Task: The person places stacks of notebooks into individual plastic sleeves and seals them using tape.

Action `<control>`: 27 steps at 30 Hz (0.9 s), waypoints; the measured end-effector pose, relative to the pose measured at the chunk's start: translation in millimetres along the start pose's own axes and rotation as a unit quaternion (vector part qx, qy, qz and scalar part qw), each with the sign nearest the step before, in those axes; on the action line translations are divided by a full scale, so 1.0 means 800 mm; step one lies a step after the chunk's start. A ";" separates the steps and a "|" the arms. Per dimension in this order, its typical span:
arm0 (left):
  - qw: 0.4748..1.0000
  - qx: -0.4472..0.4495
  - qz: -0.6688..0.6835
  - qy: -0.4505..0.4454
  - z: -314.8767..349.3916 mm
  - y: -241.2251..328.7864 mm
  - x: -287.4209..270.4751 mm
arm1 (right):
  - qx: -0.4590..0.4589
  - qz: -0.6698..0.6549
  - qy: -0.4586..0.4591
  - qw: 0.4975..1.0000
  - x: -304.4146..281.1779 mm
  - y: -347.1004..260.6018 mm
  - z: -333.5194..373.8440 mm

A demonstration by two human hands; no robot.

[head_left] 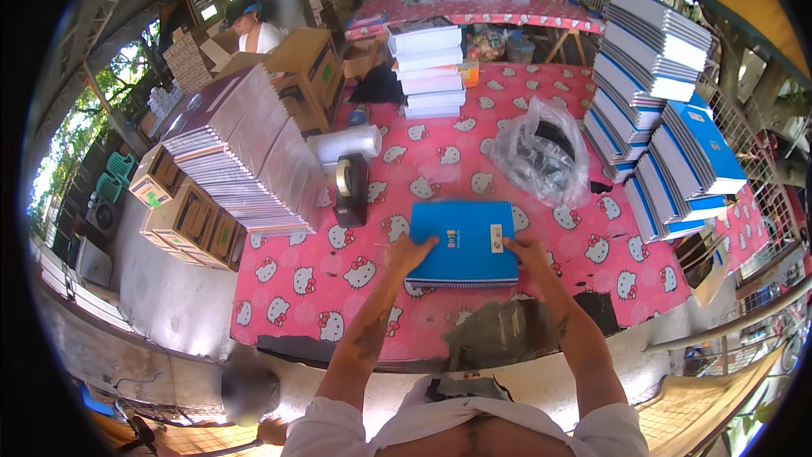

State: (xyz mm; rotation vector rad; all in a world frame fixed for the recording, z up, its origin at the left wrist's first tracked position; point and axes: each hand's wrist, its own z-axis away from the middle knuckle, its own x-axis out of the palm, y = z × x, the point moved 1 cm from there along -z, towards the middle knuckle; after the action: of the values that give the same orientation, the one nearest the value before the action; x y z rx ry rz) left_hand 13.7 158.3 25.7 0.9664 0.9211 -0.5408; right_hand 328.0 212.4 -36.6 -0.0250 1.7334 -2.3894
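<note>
A small stack of blue-covered spiral notebooks (461,245) lies on the pink patterned tablecloth in front of me. The top cover carries a small pale label near its right side. My left hand (409,256) grips the stack's left edge, its thumb on the cover. At the right edge my right hand (530,255) holds the same stack, thumb toward the cover. The undersides of my fingers are hidden. Just beyond and to the left stands a black tape dispenser (351,190). A crumpled clear plastic bag (541,156) lies beyond the notebooks to the right.
Tall stacks of shrink-wrapped notebooks (245,152) rise at the left, near cardboard boxes (199,220). White paper stacks (427,68) stand at the back. High piles of blue notebooks (647,76) line the right side. Worn dark patches (499,334) mark the table's near edge. Other people sit farther back.
</note>
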 end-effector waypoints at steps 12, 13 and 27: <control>0.862 0.504 0.035 -0.041 0.202 -0.201 0.023 | -0.482 0.449 -0.224 0.718 -0.055 0.049 0.221; 0.862 0.504 0.037 -0.040 0.203 -0.201 0.031 | -0.387 0.413 -0.242 0.788 -0.057 0.056 0.213; 0.946 0.319 -0.032 -0.053 0.221 -0.174 0.031 | -0.193 0.554 -0.206 0.783 -0.018 0.020 0.224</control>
State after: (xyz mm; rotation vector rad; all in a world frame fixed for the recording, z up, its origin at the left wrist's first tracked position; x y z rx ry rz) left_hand -3.9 -63.8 -14.4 1.4740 0.6853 -0.9716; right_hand 366.4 41.8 6.5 0.3039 1.3665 -1.0587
